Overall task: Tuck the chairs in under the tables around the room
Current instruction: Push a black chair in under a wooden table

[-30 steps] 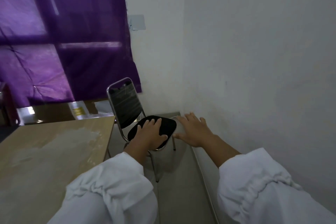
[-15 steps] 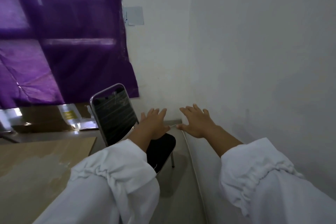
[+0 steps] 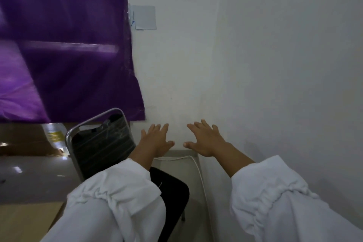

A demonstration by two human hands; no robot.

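The head view, the only 1 here, looks down into a corner of white wall, with a purple curtain (image 3: 68,45) on the left and a pale sheet of paper (image 3: 145,17) stuck beside it. The chair (image 3: 102,143) stands in that corner just past the corner of the wooden table (image 3: 29,220). Its chrome-framed black backrest is upright, and its black seat pad is partly hidden behind the left white sleeve (image 3: 117,202). It is not under the table. Both hands are held out in the air above the seat, touching nothing. The left hand (image 3: 155,141) and the right hand (image 3: 206,143) each have their fingers straight and spread, palms down, gripping nothing. The chair looks like thin steel tube with padding, so it should be light and stiff enough to lift or drag as 1 piece. The backrest seems wrapped in shiny film, which may be slick. The bare top rail of the frame is probably the surer hold, perhaps with the second hand under the seat edge. A white cable (image 3: 198,167) runs along the floor by the wall and could snag a dragged leg.
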